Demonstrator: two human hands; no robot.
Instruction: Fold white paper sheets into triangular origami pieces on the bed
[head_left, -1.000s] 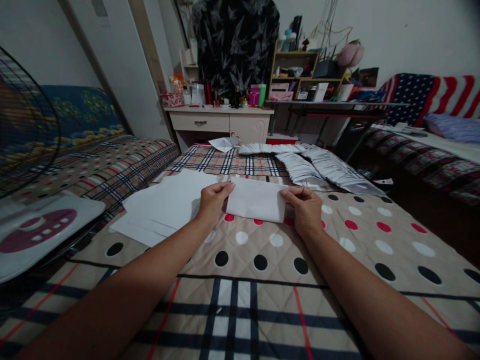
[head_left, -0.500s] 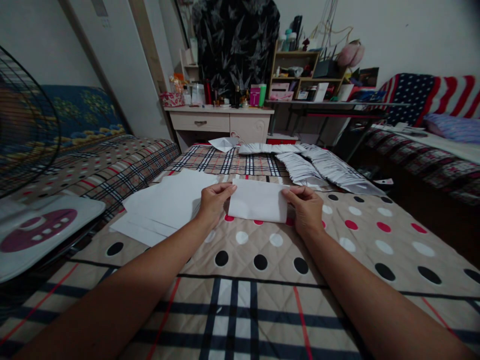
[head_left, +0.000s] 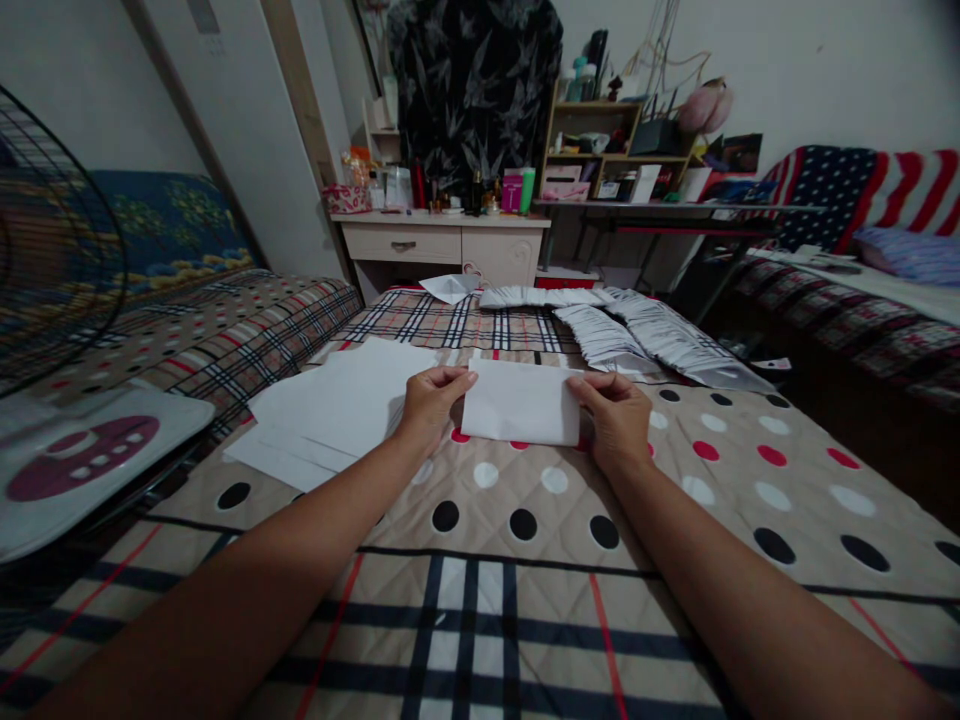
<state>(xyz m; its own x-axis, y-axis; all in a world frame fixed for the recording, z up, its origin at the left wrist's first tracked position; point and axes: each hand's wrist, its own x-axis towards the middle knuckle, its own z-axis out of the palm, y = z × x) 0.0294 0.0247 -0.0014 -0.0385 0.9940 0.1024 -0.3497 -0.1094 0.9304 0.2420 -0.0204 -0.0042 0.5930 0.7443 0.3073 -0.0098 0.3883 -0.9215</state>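
A folded white sheet of paper (head_left: pixel 521 402) lies on the quilted, dotted bedspread (head_left: pixel 675 500) in front of me. My left hand (head_left: pixel 429 401) pinches its left edge with curled fingers. My right hand (head_left: pixel 619 417) grips its right edge the same way. A stack of flat white sheets (head_left: pixel 330 410) lies just left of my left hand.
Rows of folded white papers (head_left: pixel 637 335) fan out at the far end of the bed. A fan (head_left: pixel 52 330) with a white base stands at the left. A dresser (head_left: pixel 442 245), a cluttered shelf (head_left: pixel 607 150) and a second bed (head_left: pixel 862 270) lie beyond.
The folded sheet has shifted slightly to the right between my hands, and its left edge now sits nearer my left thumb. Both hands keep their grip.
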